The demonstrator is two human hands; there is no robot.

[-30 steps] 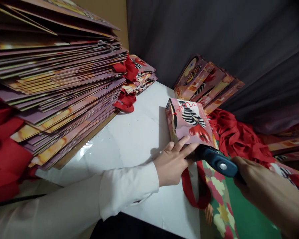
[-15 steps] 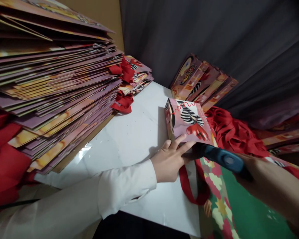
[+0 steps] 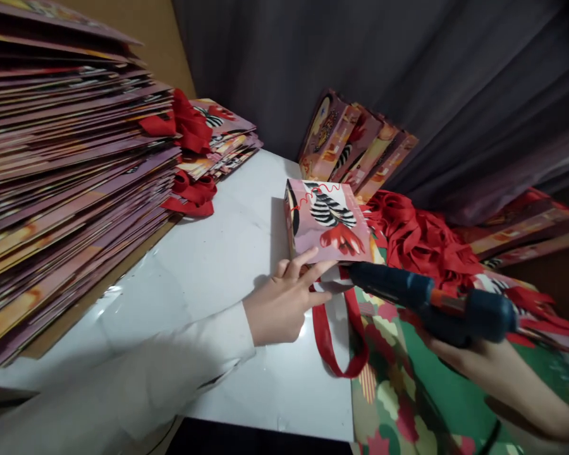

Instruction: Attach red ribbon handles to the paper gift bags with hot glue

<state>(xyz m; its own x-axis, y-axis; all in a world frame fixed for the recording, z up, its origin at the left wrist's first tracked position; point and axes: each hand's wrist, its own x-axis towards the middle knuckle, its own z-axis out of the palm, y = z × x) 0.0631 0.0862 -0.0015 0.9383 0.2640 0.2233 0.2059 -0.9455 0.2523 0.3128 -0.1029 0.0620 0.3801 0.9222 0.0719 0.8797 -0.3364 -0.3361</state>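
A pink paper gift bag (image 3: 329, 221), printed with a striped pattern and a red flower, lies on the white tabletop (image 3: 203, 272). My left hand (image 3: 282, 306) grips it at its near open edge, index finger on top and the others at the mouth. From that mouth a red ribbon handle (image 3: 329, 357) loops toward me. Wrapped around a dark blue glue gun (image 3: 436, 300), my right hand (image 3: 478, 360) is on the right. The gun's nozzle points left into the bag's mouth, where its tip is hidden.
A tall stack of flat bags (image 3: 76, 177) stands at left, with a smaller stack (image 3: 232, 136) behind. Several upright bags (image 3: 355, 145) lean by the dark curtain (image 3: 265, 63). A heap of red ribbon (image 3: 417, 240) lies right, beside a green patterned sheet (image 3: 450, 379).
The glue gun has turned so its body shows side-on, its nozzle at the bag's mouth. My left hand still grips the bag. The whole view has shifted, moving things left.
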